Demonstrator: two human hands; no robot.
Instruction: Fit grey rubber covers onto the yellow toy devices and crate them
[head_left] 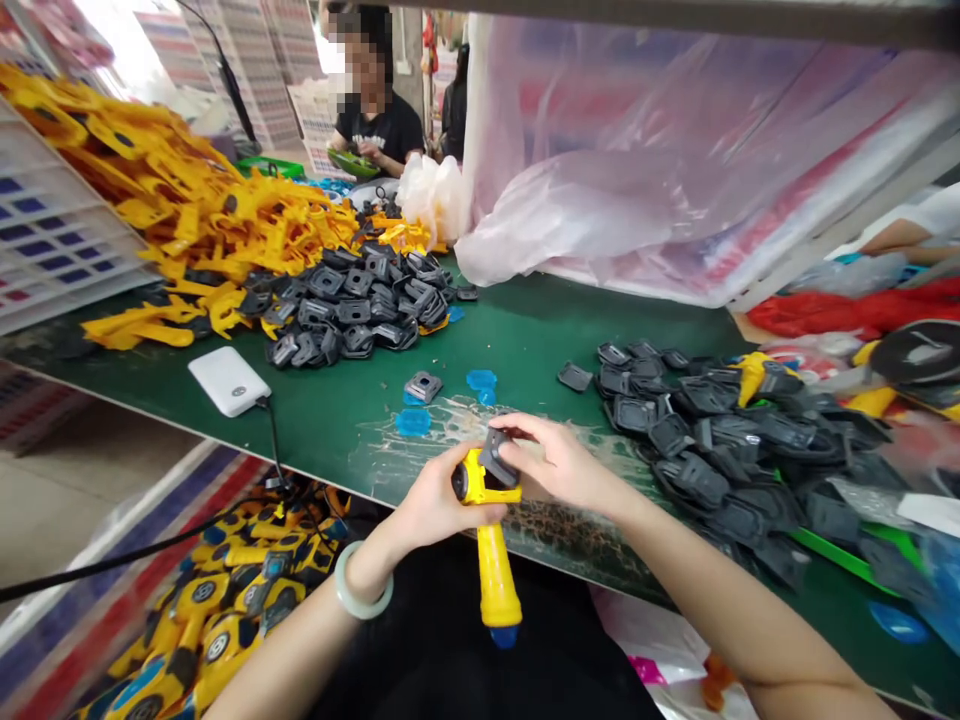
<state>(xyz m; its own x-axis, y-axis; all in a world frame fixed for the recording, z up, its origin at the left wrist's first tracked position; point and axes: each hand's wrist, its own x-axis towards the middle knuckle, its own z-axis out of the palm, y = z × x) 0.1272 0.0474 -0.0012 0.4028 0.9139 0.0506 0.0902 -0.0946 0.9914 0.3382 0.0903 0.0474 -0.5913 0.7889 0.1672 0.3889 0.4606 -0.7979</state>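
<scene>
The left hand (441, 492) is closed around a yellow plastic part (491, 560), with the fingers wrapped over its upper body. A jade bangle (364, 582) sits on the left wrist. The long handle of the yellow part points down and toward the person, and a blue cap (504, 637) closes its lower end.

The right hand (564, 464) pinches a gray piece (497, 458), its fingers curved over the piece and holding it against the top of the yellow part. Both hands are close together, above the near edge of the green surface (517, 340).

Just ahead of the hands lie blue pieces (413, 422) and a single gray socket (424, 387). A large gray pile (720, 450) lies to the right of the hands. A second gray pile (352, 300) and a yellow pile (172, 190) lie farther ahead on the left. A white power bank (229, 380) with a black cable rests near the surface edge. Assembled yellow toys (217, 610) lie below the edge, at lower left. A co-worker (375, 130) in a black T-shirt sits at the far end, handling a green tray.
</scene>
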